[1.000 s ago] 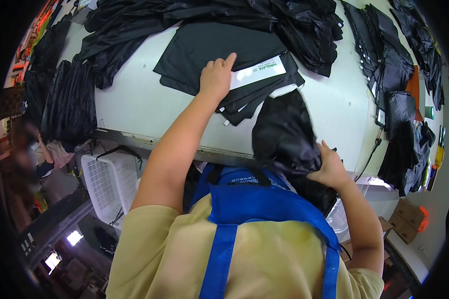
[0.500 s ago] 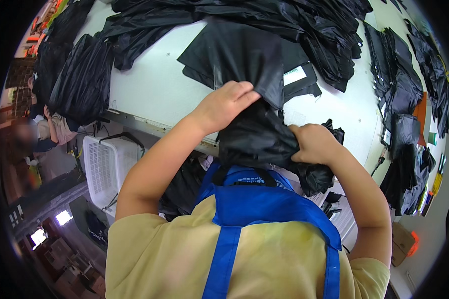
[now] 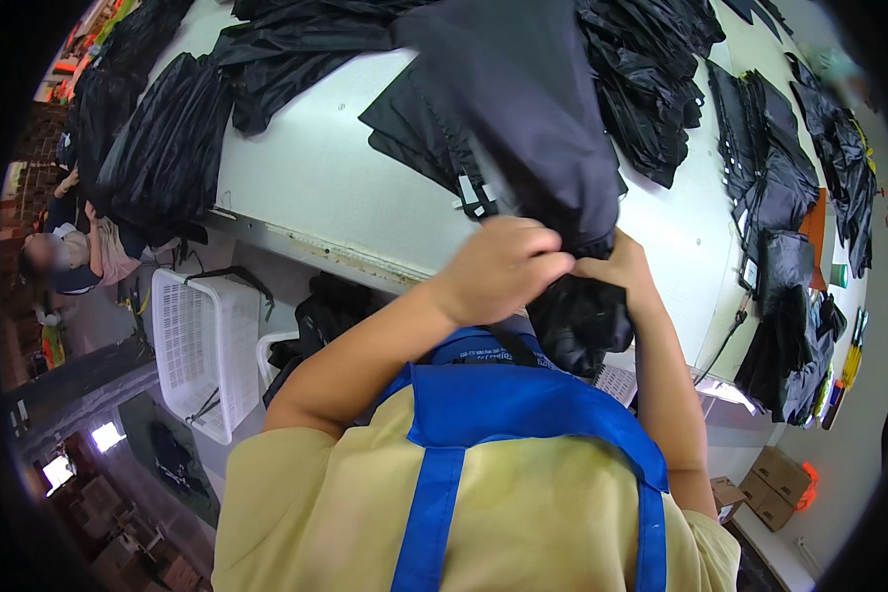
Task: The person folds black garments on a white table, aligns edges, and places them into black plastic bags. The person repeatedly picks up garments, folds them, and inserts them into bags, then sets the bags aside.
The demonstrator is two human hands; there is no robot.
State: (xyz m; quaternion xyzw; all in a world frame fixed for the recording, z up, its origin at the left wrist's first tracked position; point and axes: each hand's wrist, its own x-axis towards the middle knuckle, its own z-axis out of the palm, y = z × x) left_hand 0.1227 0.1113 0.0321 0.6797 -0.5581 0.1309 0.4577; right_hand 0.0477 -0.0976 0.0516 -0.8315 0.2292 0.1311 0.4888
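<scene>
A long piece of thin black fabric (image 3: 533, 109) reaches from the far part of the table toward my body and bunches up at the table's near edge. My left hand (image 3: 508, 264) is closed at the gathered part, its fingers curled. Close beside it, my right hand (image 3: 627, 268) pinches the same gather from the right, thumb pointing left. Below the hands hangs a crumpled black bundle (image 3: 580, 326). Flat black fabric pieces (image 3: 414, 118) lie on the table just left of the long piece, with a strap and small white tags (image 3: 474, 195) near them.
Heaps of black fabric (image 3: 158, 148) cover the table's far and left parts. More black pieces (image 3: 775, 178) lie at the right. A white plastic basket (image 3: 183, 345) stands left below the white table (image 3: 296, 187). Another person (image 3: 94, 242) sits at the far left. Cardboard boxes (image 3: 775, 483) are at lower right.
My hands have come closer together, the left one moving right and nearer my body. The black fabric now stretches out long and smooth away from me, instead of lying folded under my left hand.
</scene>
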